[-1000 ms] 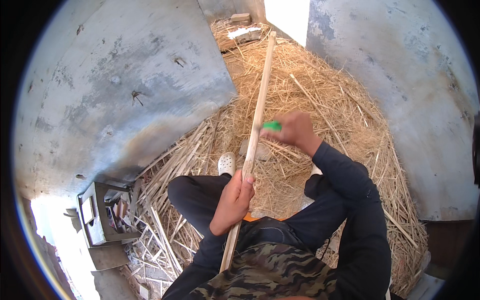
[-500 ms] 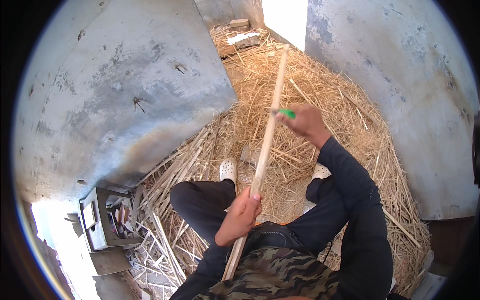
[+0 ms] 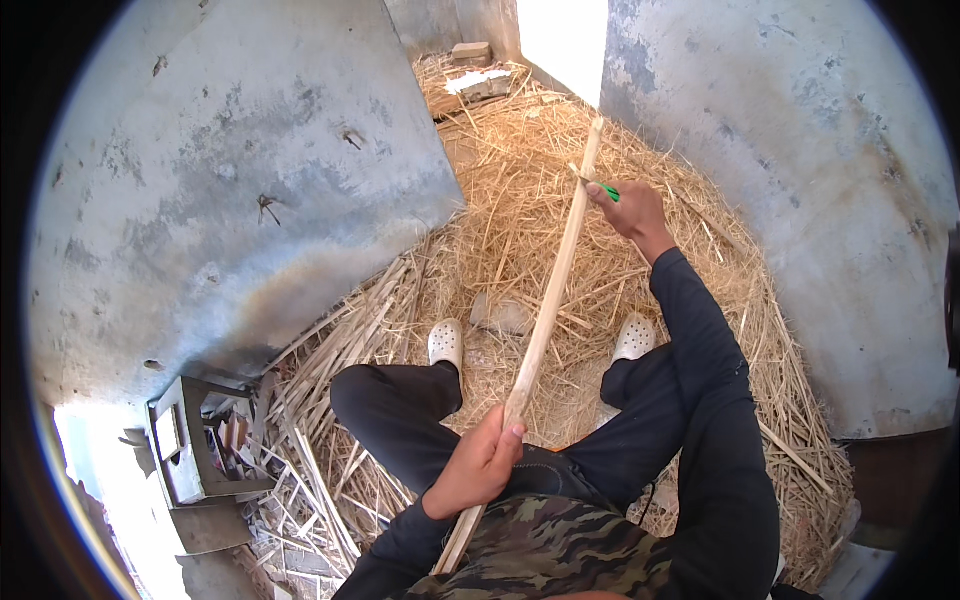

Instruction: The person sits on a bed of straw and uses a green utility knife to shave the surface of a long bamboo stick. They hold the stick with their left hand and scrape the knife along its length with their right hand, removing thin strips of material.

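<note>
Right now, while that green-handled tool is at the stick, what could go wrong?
The green-handled tool in the right hand, apparently a knife, could slip off the stick. The left hand grips the stick lower down, so an overlong stroke might cut it. The stick's lower end lies close to the camouflage top and might jab it.

Open air left of the wooden strip (image 3: 553, 300), right forearm (image 3: 692, 305) an obstacle opposite

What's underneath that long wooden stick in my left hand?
Below the stick, pale shavings spread over the ground, with your dark trousers near its lower part. Whatever lies directly behind the stick and your left hand is covered.
</note>
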Demonstrator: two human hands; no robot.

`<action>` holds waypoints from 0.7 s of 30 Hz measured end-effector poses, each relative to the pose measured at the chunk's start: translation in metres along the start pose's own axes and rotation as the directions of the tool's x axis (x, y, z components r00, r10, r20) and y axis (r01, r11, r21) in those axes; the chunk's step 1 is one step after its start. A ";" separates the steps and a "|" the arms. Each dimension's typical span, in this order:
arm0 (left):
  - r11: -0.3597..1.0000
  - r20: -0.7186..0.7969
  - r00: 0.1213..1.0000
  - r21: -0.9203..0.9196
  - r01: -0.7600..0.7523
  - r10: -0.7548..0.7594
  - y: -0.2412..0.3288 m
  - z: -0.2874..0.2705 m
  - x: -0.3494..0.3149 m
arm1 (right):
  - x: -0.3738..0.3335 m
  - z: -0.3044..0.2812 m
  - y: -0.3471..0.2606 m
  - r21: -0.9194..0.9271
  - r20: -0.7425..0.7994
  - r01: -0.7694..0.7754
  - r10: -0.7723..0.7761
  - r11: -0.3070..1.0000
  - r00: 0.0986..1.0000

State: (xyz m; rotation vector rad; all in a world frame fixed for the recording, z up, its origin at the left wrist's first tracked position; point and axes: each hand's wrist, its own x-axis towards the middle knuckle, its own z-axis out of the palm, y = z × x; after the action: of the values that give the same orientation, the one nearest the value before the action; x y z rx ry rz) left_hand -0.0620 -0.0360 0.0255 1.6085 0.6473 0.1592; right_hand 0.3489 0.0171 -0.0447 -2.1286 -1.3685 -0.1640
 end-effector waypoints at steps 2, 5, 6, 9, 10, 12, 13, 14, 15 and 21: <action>1.000 0.030 1.000 -0.028 -0.006 0.007 -0.002 0.005 -0.004 | 0.009 0.000 0.020 -0.048 -0.022 -0.008 0.006 0.999 1.000; 0.998 0.035 0.999 0.054 -0.022 0.020 0.005 0.003 -0.011 | 0.017 -0.003 0.025 -0.054 -0.097 -0.031 0.025 0.998 0.995; 0.997 0.039 0.999 0.078 -0.026 0.023 0.005 0.003 -0.015 | 0.016 -0.003 0.029 -0.078 -0.095 -0.025 0.017 0.997 0.995; 0.999 0.060 0.998 0.039 -0.010 0.007 -0.001 0.003 -0.029 | 0.022 -0.005 0.053 -0.135 -0.044 -0.090 0.085 0.987 0.995; 1.000 0.076 0.997 0.010 0.016 -0.017 -0.005 0.004 -0.034 | 0.024 -0.007 0.059 -0.175 -0.061 -0.085 0.075 0.981 0.995; 0.997 0.118 0.991 -0.045 0.064 -0.058 -0.010 0.004 -0.040 | 0.025 -0.012 0.073 -0.261 -0.101 -0.081 0.056 0.962 0.993; 0.995 0.134 0.989 -0.065 0.078 -0.069 -0.010 0.004 -0.041 | 0.020 -0.008 0.077 -0.216 -0.123 -0.079 0.053 0.973 0.991; 0.992 0.145 0.986 -0.084 0.097 -0.084 -0.007 0.002 -0.043 | 0.015 -0.005 0.078 -0.207 -0.102 -0.076 0.056 0.975 0.993; 0.988 0.157 0.983 -0.103 0.115 -0.098 -0.005 0.002 -0.045 | 0.011 -0.003 0.079 -0.197 -0.081 -0.073 0.058 0.978 0.995; 0.974 0.242 0.960 -0.140 0.177 -0.140 -0.012 -0.006 -0.058 | -0.012 0.013 0.168 -0.164 -0.127 -0.357 0.339 0.920 0.932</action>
State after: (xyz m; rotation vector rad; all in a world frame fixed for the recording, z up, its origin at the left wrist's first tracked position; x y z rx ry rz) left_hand -0.1167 -0.0594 0.0301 1.3876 0.5654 -0.0924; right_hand 0.4858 -0.0342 -0.1296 -2.4467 -0.9289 -0.2540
